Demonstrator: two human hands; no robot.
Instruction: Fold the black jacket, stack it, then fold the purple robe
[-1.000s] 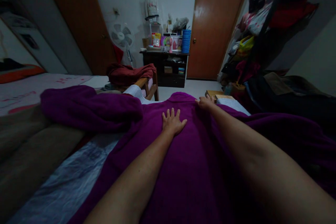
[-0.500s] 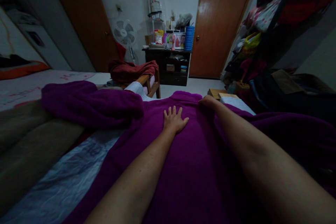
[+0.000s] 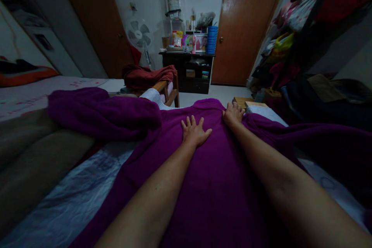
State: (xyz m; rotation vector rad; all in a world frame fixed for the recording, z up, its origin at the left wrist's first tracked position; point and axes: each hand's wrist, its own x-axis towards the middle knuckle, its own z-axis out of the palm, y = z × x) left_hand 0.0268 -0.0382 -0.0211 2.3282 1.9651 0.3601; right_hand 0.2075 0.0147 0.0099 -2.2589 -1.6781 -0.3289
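A purple fleece garment [image 3: 209,178] lies spread out before me, its collar at the far end and its sleeves reaching to both sides. Flat on its upper middle rests my left hand [image 3: 195,131], fingers spread, holding nothing. My right hand [image 3: 233,114] lies on the garment's upper right, near the collar, with its fingers apart and slightly bent. The left sleeve [image 3: 101,114] is bunched across a brown folded cloth [image 3: 49,162]. Toward the right, the other sleeve runs off into shadow.
Under the garment is a blue-white patterned sheet [image 3: 78,190]. Beyond it stand a wooden chair [image 3: 173,93] with a reddish cloth [image 3: 148,77], a fan [image 3: 140,34] and a dark cabinet [image 3: 186,73]. Dark clothes [image 3: 334,104] are piled at right.
My right hand has turned palm down with its fingers spread out on the cloth near the collar. The garment's right side lies lower, showing some sheet. My left hand stays put.
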